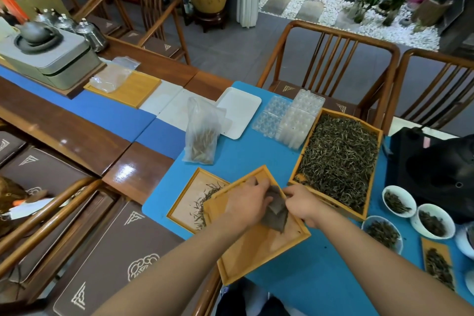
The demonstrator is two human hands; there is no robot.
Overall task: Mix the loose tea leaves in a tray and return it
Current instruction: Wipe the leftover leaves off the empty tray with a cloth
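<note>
A large wooden tray (297, 159) heaped with dark loose tea leaves (338, 156) sits on the blue mat at centre right. In front of me lies an empty wooden tray (256, 251), tilted and overlapping a second wooden tray (184, 200) that holds a few pale tea leaves (205, 200). Over the empty tray, my left hand (246, 200) and my right hand (302, 202) both pinch a small dark, semi-transparent bag (275, 213) between them. What is inside the bag cannot be made out.
A clear plastic bag of pale leaves (202, 133) stands behind the trays, beside a white tray (241, 110) and clear plastic moulds (289, 118). White bowls of tea (398, 200) and a black bag (441, 167) are at right. Wooden chairs (331, 59) line the table's far side.
</note>
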